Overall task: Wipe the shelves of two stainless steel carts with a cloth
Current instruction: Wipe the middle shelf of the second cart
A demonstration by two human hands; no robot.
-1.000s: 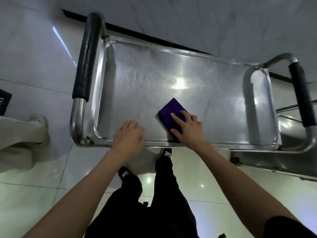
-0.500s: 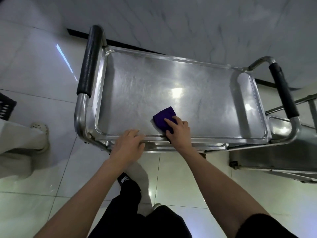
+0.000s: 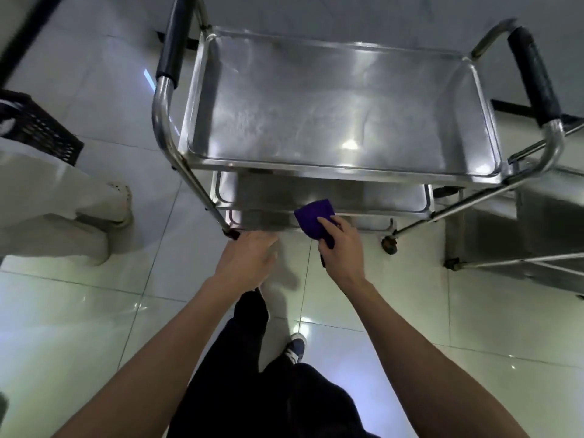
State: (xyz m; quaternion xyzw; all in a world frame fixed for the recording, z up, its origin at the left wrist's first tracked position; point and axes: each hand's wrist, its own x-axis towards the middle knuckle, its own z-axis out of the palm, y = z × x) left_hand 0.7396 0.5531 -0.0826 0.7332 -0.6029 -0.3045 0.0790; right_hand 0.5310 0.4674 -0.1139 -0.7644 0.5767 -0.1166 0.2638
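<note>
Below the cart's top shelf [image 3: 331, 121], the right hand [image 3: 343, 248] pinches a purple cloth [image 3: 314, 218] toward twelve o'clock, onto the middle shelf [image 3: 373, 199], running left-right; the left hand [image 3: 249, 259] hangs loose at nine o'clock.

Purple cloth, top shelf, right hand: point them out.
purple cloth [image 3: 311, 214], head view, on its flat upper face.
top shelf [image 3: 331, 112], head view, on its bare middle.
right hand [image 3: 343, 248], head view, on its back.

bare forearms, no sleeves over them; black trousers [image 3: 252, 384]; a dark shoe [image 3: 295, 346] with white laces and sole edge.
</note>
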